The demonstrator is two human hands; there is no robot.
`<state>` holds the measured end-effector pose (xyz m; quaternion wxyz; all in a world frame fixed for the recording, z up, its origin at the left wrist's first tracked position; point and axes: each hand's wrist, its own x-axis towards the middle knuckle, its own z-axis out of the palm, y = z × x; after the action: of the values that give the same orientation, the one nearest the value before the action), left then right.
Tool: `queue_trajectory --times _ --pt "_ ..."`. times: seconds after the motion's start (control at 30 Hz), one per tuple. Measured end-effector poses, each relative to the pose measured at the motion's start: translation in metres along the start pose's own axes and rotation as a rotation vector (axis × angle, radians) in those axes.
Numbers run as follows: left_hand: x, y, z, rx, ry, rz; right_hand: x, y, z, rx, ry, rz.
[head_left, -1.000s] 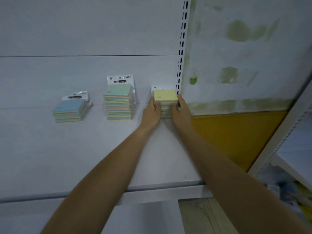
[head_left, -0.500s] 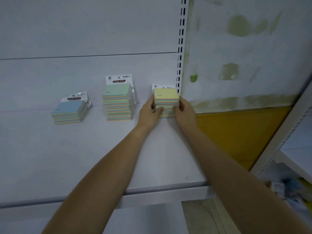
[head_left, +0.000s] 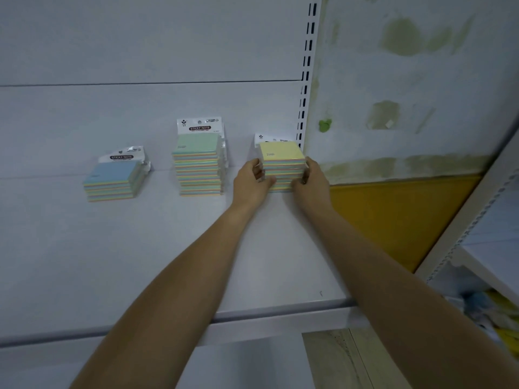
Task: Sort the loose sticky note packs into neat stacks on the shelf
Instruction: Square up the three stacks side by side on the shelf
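Note:
Three stacks of sticky note packs stand on the white shelf (head_left: 140, 262). A short blue-topped stack (head_left: 112, 181) is at the left and a taller green-topped stack (head_left: 198, 167) in the middle. The yellow-topped stack (head_left: 282, 161) stands at the right, by the slotted upright. My left hand (head_left: 252, 182) grips its left side and my right hand (head_left: 311, 182) grips its right side, fingers curled onto the front edges. The lower packs are partly hidden by my hands.
The slotted white upright (head_left: 307, 80) ends the shelf bay on the right. Beyond it is a stained wall with a yellow panel (head_left: 393, 214). Another shelf unit (head_left: 483, 242) with blurred goods stands at the far right. The shelf's front lip (head_left: 252, 318) runs under my forearms.
Both hands have slid a little lower and toward me on the yellow-topped stack, from its top edges down to its sides. The other two stacks have not moved.

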<state>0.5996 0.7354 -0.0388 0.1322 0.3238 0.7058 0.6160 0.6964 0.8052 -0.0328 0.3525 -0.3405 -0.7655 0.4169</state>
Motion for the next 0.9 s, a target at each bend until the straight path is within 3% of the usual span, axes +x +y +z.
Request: queue_trajectory --times 0.4,0.77,0.9 --pt "-0.0025 0.0025 -0.0003 -0.01 0.029 -0.002 -0.0025 -0.0032 -0.0019 -0.037 0.007 0.034" --pt "-0.0054 0.0037 0.005 0.09 0.083 0.165 -0.0046 -0.0071 -0.0028 0.125 0.069 -0.001" --pt "-0.0029 0.0026 0.0041 0.085 0.09 0.139 -0.0004 -0.0056 -0.0024 0.196 0.108 0.047"
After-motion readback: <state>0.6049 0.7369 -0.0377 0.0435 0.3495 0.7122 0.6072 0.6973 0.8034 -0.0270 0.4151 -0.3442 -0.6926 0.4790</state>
